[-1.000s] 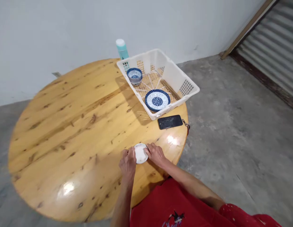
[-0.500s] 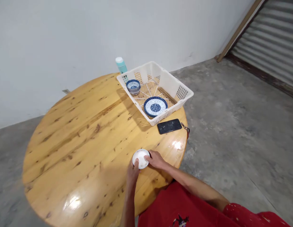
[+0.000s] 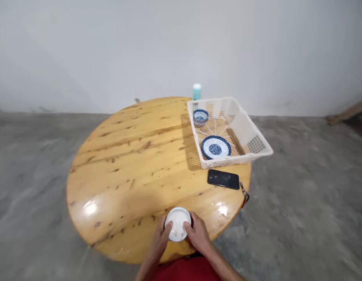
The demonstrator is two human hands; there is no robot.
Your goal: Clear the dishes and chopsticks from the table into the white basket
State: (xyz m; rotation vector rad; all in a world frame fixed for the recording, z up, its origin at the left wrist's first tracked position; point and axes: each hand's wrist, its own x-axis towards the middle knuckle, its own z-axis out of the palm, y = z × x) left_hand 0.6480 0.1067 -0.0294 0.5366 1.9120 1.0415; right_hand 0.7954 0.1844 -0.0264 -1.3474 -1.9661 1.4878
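A small white bowl [image 3: 178, 224] is held between both my hands close to the near edge of the round wooden table [image 3: 125, 171]. On its left side my left hand [image 3: 162, 233] grips the rim, thumb over the inside. My right hand [image 3: 197, 230] grips the opposite side the same way, its thumb also inside the rim. The fingers under the bowl are hidden, and so is whether anything is stacked beneath it.
A white plastic basket [image 3: 258, 154] at the table's right holds stacked blue-patterned bowls [image 3: 200, 117], blue-rimmed plates [image 3: 216, 148] and chopsticks [image 3: 235, 141]. In front lies a black phone [image 3: 223, 179] with a strap [image 3: 244, 193]. Behind the basket stands a turquoise bottle [image 3: 197, 93].
My view has turned left and levelled, so table and basket appear further right and lower. Both hands still hold the white bowl, now nearer my body.
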